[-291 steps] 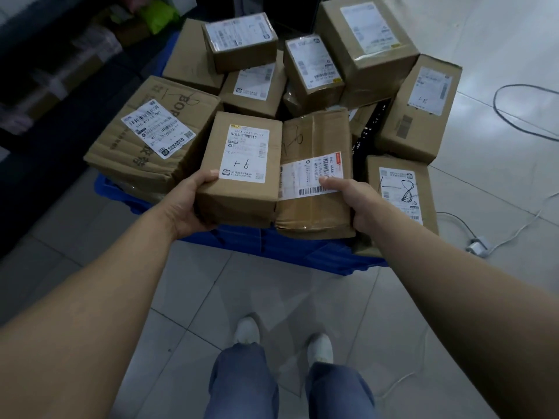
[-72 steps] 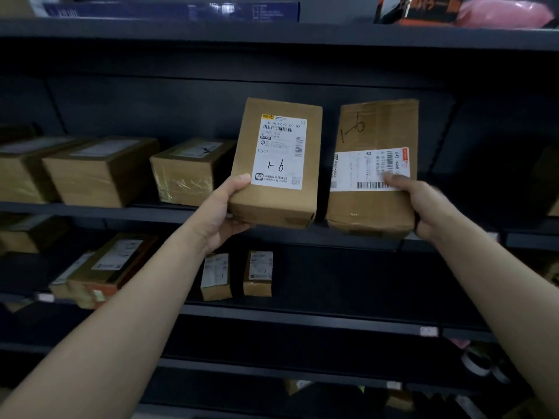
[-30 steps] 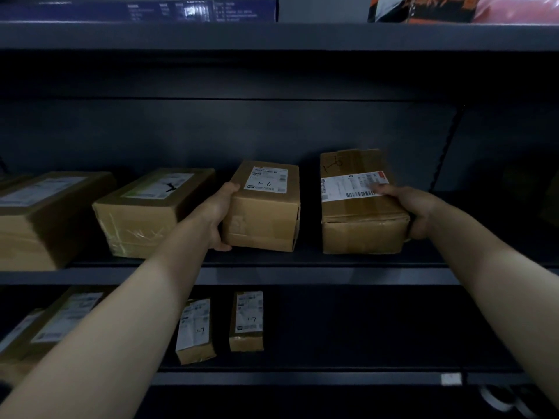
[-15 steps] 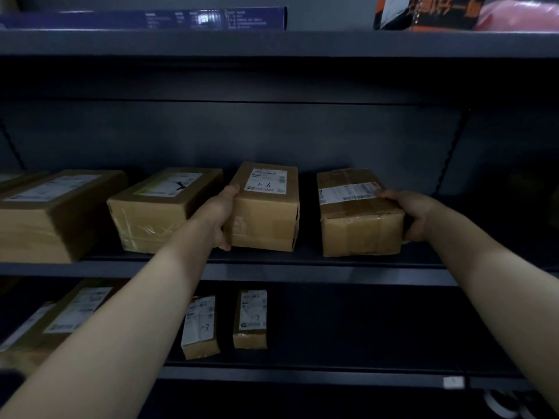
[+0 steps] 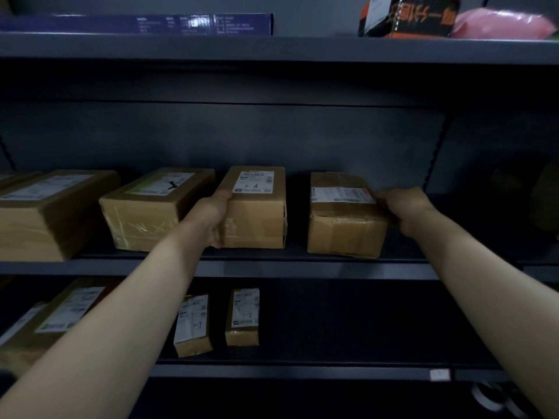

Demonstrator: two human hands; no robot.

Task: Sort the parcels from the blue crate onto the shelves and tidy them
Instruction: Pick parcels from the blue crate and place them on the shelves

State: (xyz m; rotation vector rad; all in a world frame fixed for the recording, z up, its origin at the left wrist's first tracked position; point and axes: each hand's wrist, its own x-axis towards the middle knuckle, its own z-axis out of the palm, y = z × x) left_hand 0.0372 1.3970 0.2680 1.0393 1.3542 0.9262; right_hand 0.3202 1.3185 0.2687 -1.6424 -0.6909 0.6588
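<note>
Dim middle shelf [image 5: 272, 269] now carries both parcels, down from mid-air. Left hand [image 5: 211, 216] grips left parcel [image 5: 257, 213] at near corner; right hand [image 5: 405, 207] curled round side of right parcel [image 5: 344, 228]. Looks placed; squaring up remains.

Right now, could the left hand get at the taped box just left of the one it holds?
Probably yes: the left hand grips the middle box right beside the taped box, with nothing between; it must let go first.
</note>
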